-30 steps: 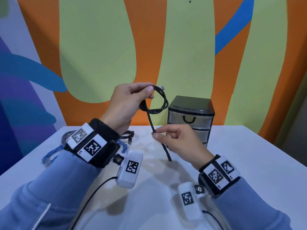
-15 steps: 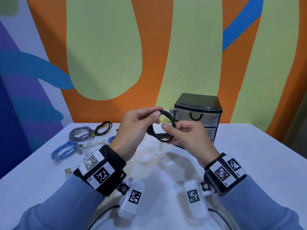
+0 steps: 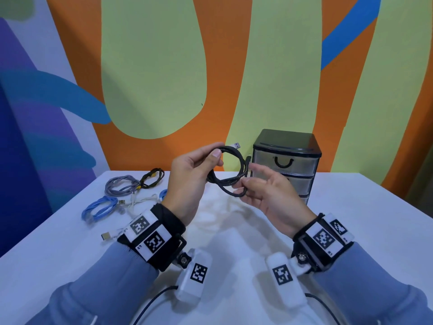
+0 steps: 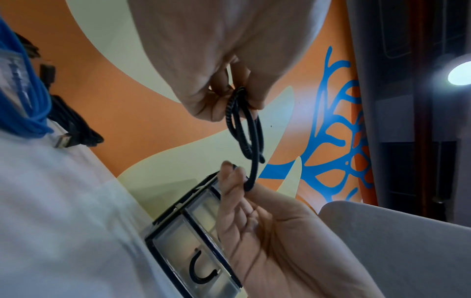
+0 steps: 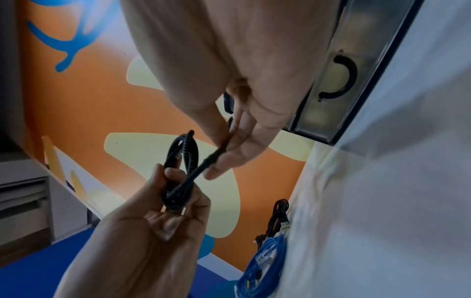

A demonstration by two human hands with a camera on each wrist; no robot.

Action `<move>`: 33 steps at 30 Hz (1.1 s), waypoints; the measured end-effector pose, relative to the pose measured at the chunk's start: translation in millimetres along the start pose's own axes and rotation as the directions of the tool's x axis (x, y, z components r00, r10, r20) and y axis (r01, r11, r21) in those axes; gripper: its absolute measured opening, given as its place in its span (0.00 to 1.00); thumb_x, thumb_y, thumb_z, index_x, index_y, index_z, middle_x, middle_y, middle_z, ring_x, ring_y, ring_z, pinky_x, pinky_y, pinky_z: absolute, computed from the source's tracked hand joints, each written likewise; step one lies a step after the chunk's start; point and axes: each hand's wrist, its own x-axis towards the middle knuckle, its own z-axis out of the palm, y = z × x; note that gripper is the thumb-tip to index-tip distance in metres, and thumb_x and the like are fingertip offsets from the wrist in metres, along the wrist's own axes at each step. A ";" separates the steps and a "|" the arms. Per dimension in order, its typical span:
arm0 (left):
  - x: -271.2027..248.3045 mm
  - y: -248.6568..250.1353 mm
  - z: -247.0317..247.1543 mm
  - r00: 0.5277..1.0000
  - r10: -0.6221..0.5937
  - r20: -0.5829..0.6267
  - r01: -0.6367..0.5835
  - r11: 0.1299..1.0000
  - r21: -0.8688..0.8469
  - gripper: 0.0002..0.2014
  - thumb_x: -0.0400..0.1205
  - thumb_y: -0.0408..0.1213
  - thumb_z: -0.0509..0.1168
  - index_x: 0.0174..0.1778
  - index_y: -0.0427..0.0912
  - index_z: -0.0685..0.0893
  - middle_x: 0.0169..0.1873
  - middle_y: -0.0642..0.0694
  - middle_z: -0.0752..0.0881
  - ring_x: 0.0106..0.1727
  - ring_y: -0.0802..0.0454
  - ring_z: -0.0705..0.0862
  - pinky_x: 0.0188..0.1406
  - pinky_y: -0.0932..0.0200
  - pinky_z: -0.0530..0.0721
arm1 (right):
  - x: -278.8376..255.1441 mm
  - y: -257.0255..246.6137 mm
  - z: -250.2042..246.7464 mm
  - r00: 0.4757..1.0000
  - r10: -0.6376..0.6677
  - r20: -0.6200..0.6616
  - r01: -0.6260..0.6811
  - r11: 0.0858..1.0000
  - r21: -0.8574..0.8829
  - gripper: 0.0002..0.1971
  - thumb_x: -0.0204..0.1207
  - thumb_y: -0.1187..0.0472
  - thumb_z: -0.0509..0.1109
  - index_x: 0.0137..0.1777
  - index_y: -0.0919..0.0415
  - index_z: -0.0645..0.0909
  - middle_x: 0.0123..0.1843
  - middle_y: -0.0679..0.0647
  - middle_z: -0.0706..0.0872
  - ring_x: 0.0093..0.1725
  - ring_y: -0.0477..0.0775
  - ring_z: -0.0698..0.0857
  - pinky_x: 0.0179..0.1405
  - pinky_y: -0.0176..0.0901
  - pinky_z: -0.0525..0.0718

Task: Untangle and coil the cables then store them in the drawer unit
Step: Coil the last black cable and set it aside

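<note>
A black braided cable [image 3: 241, 171] is wound into a small coil and held in the air in front of the drawer unit [image 3: 287, 160]. My left hand [image 3: 214, 160] grips the coil's left side between thumb and fingers, and a silver USB plug sticks out above it. My right hand [image 3: 243, 186] pinches a strand at the coil's lower right, its other fingers loosely extended. In the right wrist view my thumb and fingers [image 5: 219, 159] pinch the cable [image 5: 178, 161]. The black unit's clear drawers are all closed.
Other cables lie at the table's [image 3: 351, 219] far left: a grey coil [image 3: 119, 185], a black and yellow one [image 3: 152, 178], a blue coil [image 3: 99, 208] and a loose white cable [image 3: 140, 200]. A painted wall stands right behind the table.
The tail that hung down a second ago is now wound into the coil. My right hand moved up from that tail to the coil. Both hands came lower, in front of the drawer unit.
</note>
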 end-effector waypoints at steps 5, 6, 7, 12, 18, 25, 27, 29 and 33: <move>-0.9 1.2 -1.8 1.000 -0.003 0.028 0.004 1.000 -0.018 0.12 0.90 0.37 0.70 0.66 0.43 0.93 0.38 0.50 0.86 0.40 0.57 0.80 0.44 0.61 0.77 | -1.0 3.9 1.9 0.994 -0.086 0.074 0.106 0.939 -0.326 0.17 0.90 0.69 0.65 0.69 0.51 0.87 0.45 0.53 0.93 0.41 0.51 0.90 0.42 0.42 0.81; -1.2 1.1 -1.4 0.999 -0.007 0.034 0.008 1.000 -0.020 0.12 0.90 0.36 0.69 0.66 0.43 0.93 0.38 0.49 0.86 0.41 0.57 0.81 0.44 0.63 0.78 | -0.8 3.8 1.6 0.992 -0.101 0.081 0.124 0.922 -0.366 0.17 0.90 0.69 0.65 0.68 0.49 0.87 0.46 0.52 0.94 0.41 0.50 0.89 0.42 0.42 0.82; -1.6 0.7 -0.8 0.999 -0.012 0.038 0.013 1.000 -0.026 0.12 0.90 0.36 0.69 0.66 0.42 0.93 0.38 0.49 0.85 0.41 0.57 0.82 0.44 0.65 0.79 | -0.7 3.5 1.0 0.990 -0.108 0.093 0.135 0.911 -0.389 0.18 0.89 0.69 0.66 0.68 0.48 0.88 0.47 0.52 0.94 0.42 0.50 0.89 0.42 0.42 0.82; -3.7 1.1 2.8 1.000 -0.013 0.002 0.013 1.000 -0.024 0.11 0.91 0.35 0.69 0.65 0.41 0.93 0.37 0.49 0.85 0.41 0.57 0.82 0.42 0.67 0.78 | -1.2 3.0 -1.4 0.989 -0.052 0.141 0.095 0.941 -0.324 0.14 0.89 0.71 0.66 0.66 0.60 0.89 0.49 0.56 0.92 0.45 0.51 0.89 0.42 0.42 0.88; -1.9 -1.2 -2.0 0.997 -0.040 -0.063 0.044 0.997 0.064 0.10 0.91 0.37 0.69 0.60 0.48 0.96 0.35 0.52 0.85 0.40 0.57 0.81 0.46 0.59 0.78 | 2.0 4.0 -0.5 0.991 -0.105 0.085 0.109 0.993 -0.043 0.19 0.86 0.77 0.65 0.74 0.65 0.80 0.49 0.67 0.90 0.51 0.61 0.91 0.51 0.48 0.92; -2.5 -6.8 -3.9 0.991 -0.133 0.003 0.130 0.970 0.208 0.09 0.90 0.39 0.71 0.61 0.49 0.96 0.34 0.53 0.88 0.36 0.63 0.82 0.39 0.71 0.76 | -2.9 -4.0 2.1 0.983 -0.130 0.127 0.129 0.992 0.016 0.22 0.82 0.71 0.63 0.73 0.56 0.84 0.56 0.69 0.92 0.58 0.63 0.92 0.65 0.59 0.89; -4.0 -6.0 -3.4 0.990 -0.136 0.046 0.122 0.967 0.223 0.09 0.89 0.37 0.71 0.62 0.47 0.96 0.35 0.52 0.89 0.35 0.64 0.82 0.37 0.74 0.75 | -2.8 -2.1 2.0 0.984 -0.147 0.104 0.156 0.984 -0.084 0.16 0.80 0.66 0.71 0.67 0.57 0.88 0.52 0.63 0.91 0.52 0.60 0.92 0.60 0.59 0.90; -7.1 -5.2 -1.3 0.983 -0.142 0.113 0.110 0.963 0.247 0.10 0.89 0.36 0.72 0.63 0.45 0.95 0.37 0.50 0.89 0.39 0.62 0.84 0.41 0.73 0.77 | -4.4 0.6 2.1 0.976 -0.207 0.064 0.216 0.942 -0.257 0.10 0.82 0.64 0.78 0.61 0.57 0.90 0.51 0.58 0.93 0.47 0.57 0.93 0.52 0.53 0.91; -8.1 -4.1 1.4 0.979 -0.136 0.151 0.085 0.948 0.305 0.09 0.88 0.36 0.73 0.63 0.48 0.94 0.38 0.44 0.91 0.41 0.60 0.86 0.38 0.70 0.77 | -2.0 1.7 2.5 0.964 -0.261 -0.054 0.234 0.925 -0.298 0.13 0.85 0.62 0.75 0.67 0.55 0.82 0.49 0.61 0.94 0.43 0.56 0.94 0.42 0.41 0.87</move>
